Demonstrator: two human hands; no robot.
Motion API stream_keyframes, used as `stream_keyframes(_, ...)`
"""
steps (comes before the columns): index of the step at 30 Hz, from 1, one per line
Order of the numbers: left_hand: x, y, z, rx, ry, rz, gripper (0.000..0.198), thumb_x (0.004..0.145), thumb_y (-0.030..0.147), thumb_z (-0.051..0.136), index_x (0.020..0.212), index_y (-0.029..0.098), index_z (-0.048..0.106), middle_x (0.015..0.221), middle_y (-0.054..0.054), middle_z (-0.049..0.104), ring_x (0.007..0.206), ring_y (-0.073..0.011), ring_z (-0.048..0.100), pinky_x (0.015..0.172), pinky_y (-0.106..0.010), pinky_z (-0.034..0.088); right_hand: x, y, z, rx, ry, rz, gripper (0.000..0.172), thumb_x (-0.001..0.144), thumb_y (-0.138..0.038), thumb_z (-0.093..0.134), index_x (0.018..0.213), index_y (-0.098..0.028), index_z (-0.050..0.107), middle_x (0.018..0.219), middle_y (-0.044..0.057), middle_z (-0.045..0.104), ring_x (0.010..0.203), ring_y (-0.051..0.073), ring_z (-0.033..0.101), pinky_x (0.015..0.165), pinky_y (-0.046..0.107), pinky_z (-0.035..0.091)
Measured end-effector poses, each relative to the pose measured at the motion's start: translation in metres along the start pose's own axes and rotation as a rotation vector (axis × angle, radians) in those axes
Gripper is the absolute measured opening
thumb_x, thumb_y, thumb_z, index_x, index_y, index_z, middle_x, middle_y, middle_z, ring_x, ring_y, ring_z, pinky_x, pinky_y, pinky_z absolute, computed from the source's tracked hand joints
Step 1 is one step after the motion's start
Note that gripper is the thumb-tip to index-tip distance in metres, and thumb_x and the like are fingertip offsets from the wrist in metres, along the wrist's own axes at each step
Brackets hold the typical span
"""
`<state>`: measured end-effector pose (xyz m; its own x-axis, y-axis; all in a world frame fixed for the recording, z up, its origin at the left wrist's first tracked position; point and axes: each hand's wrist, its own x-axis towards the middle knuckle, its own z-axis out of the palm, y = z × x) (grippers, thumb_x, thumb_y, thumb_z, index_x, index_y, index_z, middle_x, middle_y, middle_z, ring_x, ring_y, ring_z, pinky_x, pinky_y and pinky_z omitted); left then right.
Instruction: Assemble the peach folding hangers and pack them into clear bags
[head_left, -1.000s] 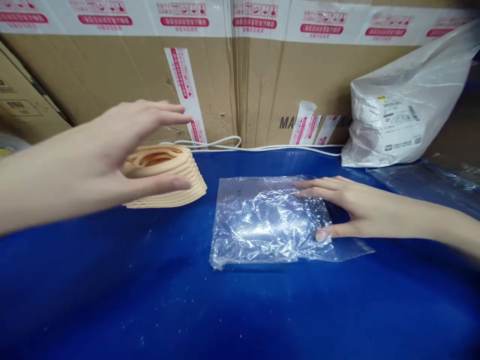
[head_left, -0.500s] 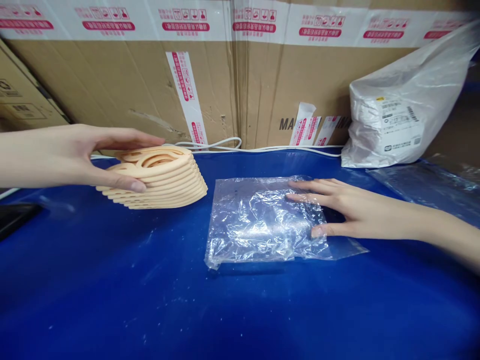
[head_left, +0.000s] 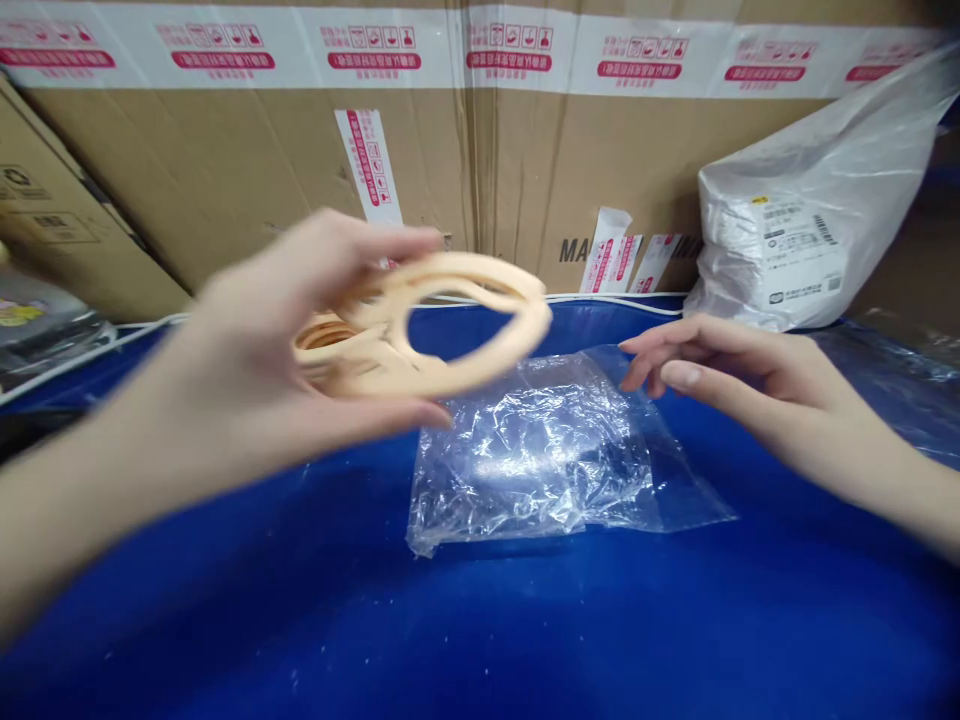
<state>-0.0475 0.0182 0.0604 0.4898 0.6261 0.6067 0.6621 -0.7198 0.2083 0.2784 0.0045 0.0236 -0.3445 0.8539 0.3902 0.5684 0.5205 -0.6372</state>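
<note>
My left hand [head_left: 292,350] pinches a peach-coloured ring-shaped piece [head_left: 480,335] between thumb and fingers and holds it in the air above the blue table [head_left: 525,620]. Behind it, partly hidden by the hand, sits the stack of the same peach pieces [head_left: 319,335]. A clear plastic bag [head_left: 540,450] lies flat on the table in the middle. My right hand [head_left: 720,375] hovers at the bag's upper right corner, fingers close together and pointing left, lifted off the plastic with nothing visible in them.
Large cardboard boxes [head_left: 465,170] with red-printed tape form a wall along the table's back. A white cable [head_left: 600,297] runs at their foot. A white plastic-wrapped package with a label [head_left: 795,240] stands at the back right. More clear film [head_left: 900,380] lies at the right edge.
My left hand has taken one peach piece off the stack and carried it right, towards the bag. My right hand has lifted off the bag.
</note>
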Motion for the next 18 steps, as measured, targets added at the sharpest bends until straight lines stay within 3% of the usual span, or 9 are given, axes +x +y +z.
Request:
stream_keyframes(2,-0.008,0.023,0.024,-0.035,-0.067,0.132,0.073,0.079,0.053,0.074,0.135,0.014,0.051,0.127,-0.010,0.059,0.114,-0.0237,0.057,0.099,-0.033,0.048,-0.005,-0.010,0.006,0.165,-0.072,0.044,0.029,0.090,-0.046,0.061,0.113,-0.029,0.064,0.092,0.002,0.072,0.079,0.019,0.068,0.070,0.032,0.058)
stream_keyframes(4,-0.017,0.039,0.044,-0.064,-0.090,0.186,0.074,0.079,0.055,0.072,0.135,0.014,0.048,0.128,-0.011,0.058,0.113,-0.0231,0.057,0.095,-0.033,0.050,-0.009,-0.017,0.009,0.255,-0.131,0.077,0.033,0.087,-0.043,0.066,0.118,-0.031,0.062,0.094,0.001,0.072,0.080,0.018,0.069,0.067,0.029,0.059)
stream_keyframes(7,-0.027,0.049,0.061,-0.073,-0.116,0.221,0.071,0.082,0.051,0.071,0.137,0.014,0.044,0.131,-0.012,0.057,0.115,-0.0241,0.056,0.096,-0.036,0.049,-0.010,-0.021,0.011,0.365,-0.196,0.148,0.034,0.083,-0.037,0.072,0.114,-0.029,0.061,0.084,-0.001,0.071,0.067,0.015,0.068,0.051,0.022,0.055)
stream_keyframes(10,-0.028,0.047,0.067,-0.048,-0.107,0.246,0.072,0.083,0.051,0.070,0.139,0.015,0.041,0.133,-0.013,0.056,0.118,-0.0258,0.055,0.098,-0.039,0.047,-0.008,-0.020,0.011,0.492,-0.260,0.246,0.035,0.080,-0.036,0.074,0.109,-0.025,0.059,0.072,-0.003,0.067,0.050,0.010,0.059,0.035,0.017,0.045)
stream_keyframes(18,-0.027,0.030,0.070,-0.022,-0.106,0.221,0.084,0.079,0.068,0.064,0.142,0.018,0.038,0.131,-0.013,0.056,0.117,-0.0288,0.056,0.099,-0.043,0.047,-0.004,-0.009,0.013,0.619,-0.253,0.384,0.039,0.075,-0.031,0.078,0.109,-0.024,0.059,0.071,-0.004,0.064,0.046,0.008,0.055,0.032,0.015,0.044)
